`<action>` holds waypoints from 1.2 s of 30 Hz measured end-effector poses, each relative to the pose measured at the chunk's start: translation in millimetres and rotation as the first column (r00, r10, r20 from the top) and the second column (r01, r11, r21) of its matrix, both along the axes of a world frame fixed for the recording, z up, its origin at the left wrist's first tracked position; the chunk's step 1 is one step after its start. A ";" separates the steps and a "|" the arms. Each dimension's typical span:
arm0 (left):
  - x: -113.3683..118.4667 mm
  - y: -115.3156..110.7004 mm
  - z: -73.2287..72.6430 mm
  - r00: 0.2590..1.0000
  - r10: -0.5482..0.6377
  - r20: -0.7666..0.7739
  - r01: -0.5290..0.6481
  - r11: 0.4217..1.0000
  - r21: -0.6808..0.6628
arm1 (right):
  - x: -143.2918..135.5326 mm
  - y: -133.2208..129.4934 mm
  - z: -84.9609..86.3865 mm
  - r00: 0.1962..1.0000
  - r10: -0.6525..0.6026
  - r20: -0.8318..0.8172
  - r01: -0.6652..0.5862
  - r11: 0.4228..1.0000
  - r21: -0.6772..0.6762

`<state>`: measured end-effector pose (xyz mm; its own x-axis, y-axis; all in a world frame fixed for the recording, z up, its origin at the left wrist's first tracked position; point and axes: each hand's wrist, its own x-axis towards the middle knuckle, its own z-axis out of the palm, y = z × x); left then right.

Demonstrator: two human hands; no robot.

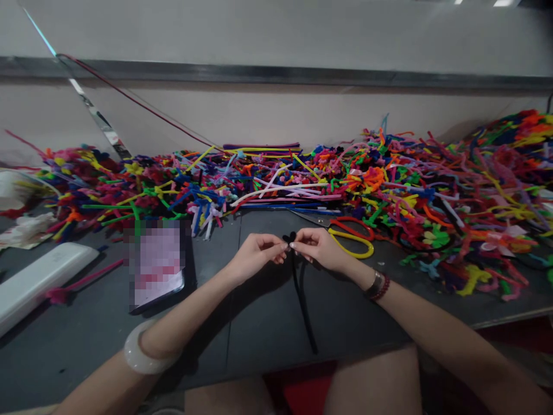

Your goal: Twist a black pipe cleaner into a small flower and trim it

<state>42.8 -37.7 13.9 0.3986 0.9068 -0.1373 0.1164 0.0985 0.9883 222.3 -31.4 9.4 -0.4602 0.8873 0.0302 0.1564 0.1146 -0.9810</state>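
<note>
A black pipe cleaner is pinched between my two hands, its top bent into small loops and its straight tail hanging down toward the table's front edge. My left hand grips it from the left with thumb and forefinger. From the right, my right hand pinches it at the same spot, just under the loops. The fingertips of both hands nearly meet. Just beyond my right hand lie scissors with one red and one yellow handle, partly hidden by that hand.
A long heap of colourful pipe cleaners runs along the back of the dark table. A phone, partly blurred out, stands left of my hands. Farther left lie a white oblong case and a pink pipe-cleaner piece.
</note>
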 end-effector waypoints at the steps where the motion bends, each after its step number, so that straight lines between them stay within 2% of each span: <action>1: -0.1 0.1 0.4 1.000 -0.006 -0.007 0.006 1.000 0.006 | -0.1 -0.2 0.3 1.000 -0.001 -0.002 0.001 1.000 -0.002; 7: -2.2 1.9 3.8 0.999 0.013 -0.034 -0.010 0.994 0.106 | 0.8 -1.2 -3.5 0.999 0.042 -0.004 -0.042 0.999 -0.023; 15: -4.2 4.6 -0.3 0.996 -0.013 -0.086 0.024 0.991 0.134 | 0.1 -1.0 -7.1 0.999 0.043 -0.019 -0.044 0.998 -0.040; 20: -3.3 4.1 0.1 0.996 -0.024 -0.091 0.028 0.999 0.047 | -0.9 -1.3 -6.2 0.999 0.030 -0.029 -0.030 0.999 -0.024; 26: -0.8 -0.2 6.0 1.000 0.027 0.013 -0.024 0.980 -0.198 | -0.7 -5.1 -1.6 1.000 0.004 0.028 -0.005 0.999 0.048; 29: 0.4 -2.3 6.1 0.995 0.065 0.082 -0.040 0.962 -0.270 | -0.5 -5.4 -1.7 0.999 -0.014 0.039 0.011 0.997 0.074; 32: 1.1 -3.1 4.9 0.991 0.086 0.098 -0.058 0.962 -0.267 | -0.9 -4.0 -3.4 1.000 -0.015 0.028 0.013 0.998 0.055; 36: 1.0 -1.8 4.4 0.994 0.097 0.057 -0.088 0.984 -0.155 | -1.9 -1.2 -5.3 1.000 -0.021 -0.017 0.021 1.000 -0.018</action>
<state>43.8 -39.5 18.4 0.3263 0.9106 -0.2536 0.0370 0.2558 0.9660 220.5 -32.6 4.1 -0.4408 0.8973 0.0224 0.1419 0.0943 -0.9854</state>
